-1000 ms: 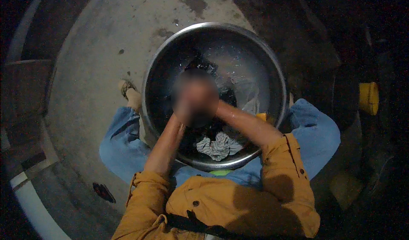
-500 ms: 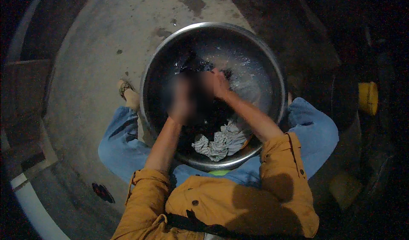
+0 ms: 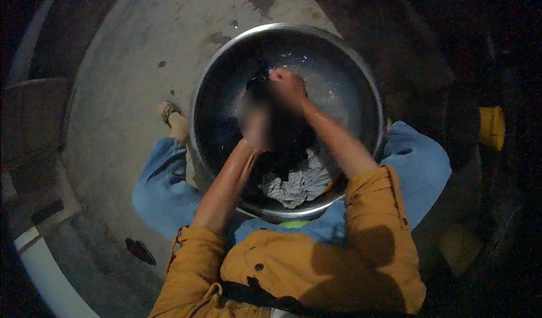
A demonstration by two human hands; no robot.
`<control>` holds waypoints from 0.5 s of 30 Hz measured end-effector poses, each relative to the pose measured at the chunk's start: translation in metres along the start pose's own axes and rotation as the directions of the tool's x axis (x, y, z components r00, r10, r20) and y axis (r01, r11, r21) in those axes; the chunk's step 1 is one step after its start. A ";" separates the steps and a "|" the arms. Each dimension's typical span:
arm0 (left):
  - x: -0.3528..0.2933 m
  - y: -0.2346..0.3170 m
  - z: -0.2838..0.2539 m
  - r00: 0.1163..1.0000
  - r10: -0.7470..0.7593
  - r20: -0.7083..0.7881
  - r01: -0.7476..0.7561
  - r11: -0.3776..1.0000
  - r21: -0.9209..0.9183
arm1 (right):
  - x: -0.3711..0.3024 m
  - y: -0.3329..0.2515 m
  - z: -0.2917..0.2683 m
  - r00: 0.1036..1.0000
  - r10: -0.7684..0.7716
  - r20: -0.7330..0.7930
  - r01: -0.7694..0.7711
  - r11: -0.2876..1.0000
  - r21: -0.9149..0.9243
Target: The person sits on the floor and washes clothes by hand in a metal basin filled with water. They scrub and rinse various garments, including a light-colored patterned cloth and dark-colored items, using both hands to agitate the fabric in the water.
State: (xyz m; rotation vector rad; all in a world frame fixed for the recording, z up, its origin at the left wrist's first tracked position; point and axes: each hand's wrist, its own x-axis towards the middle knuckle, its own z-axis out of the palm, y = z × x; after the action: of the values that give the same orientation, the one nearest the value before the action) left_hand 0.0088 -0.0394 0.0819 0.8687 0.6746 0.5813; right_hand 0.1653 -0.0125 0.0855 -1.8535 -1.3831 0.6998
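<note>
Black crumpled cloth (image 3: 296, 148) inside round steel basin (image 3: 361, 89): likely soft, waterlogged, slippery; grasp bunched folds.
Right hand (image 3: 289, 83) curls, left hand (image 3: 257, 117) blurs; cannot tell grips.

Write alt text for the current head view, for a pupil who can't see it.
Seen from above, a left hand and a right hand, partly blurred, are over dark material in a round metal basin. A crumpled pale cloth lies near its close edge.

Basin (image 3: 366, 95): smooth, glossy metal. Pale cloth (image 3: 296, 185): wrinkled, matt. Floor (image 3: 124, 81): rough, matt.
</note>
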 end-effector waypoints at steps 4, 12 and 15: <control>0.000 0.092 0.015 0.608 -0.471 -0.639 0.434 0.871 -0.228 | 0.006 0.015 -0.023 0.934 -0.033 -0.357 0.071 0.993 0.092; -0.006 0.029 -0.060 0.335 0.779 -0.530 0.654 0.213 0.726 | -0.073 0.014 -0.043 0.509 0.257 0.822 -0.031 0.959 -0.280; -0.015 0.067 -0.004 0.792 0.567 0.226 -0.183 -0.133 0.974 | -0.125 0.063 0.050 0.822 0.047 0.568 0.305 0.805 -0.509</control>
State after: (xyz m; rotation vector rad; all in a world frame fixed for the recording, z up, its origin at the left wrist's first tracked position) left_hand -0.0158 -0.0131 0.1398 2.5757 1.1305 0.7283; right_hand 0.1285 -0.1323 0.0065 -2.0538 -2.3125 0.8504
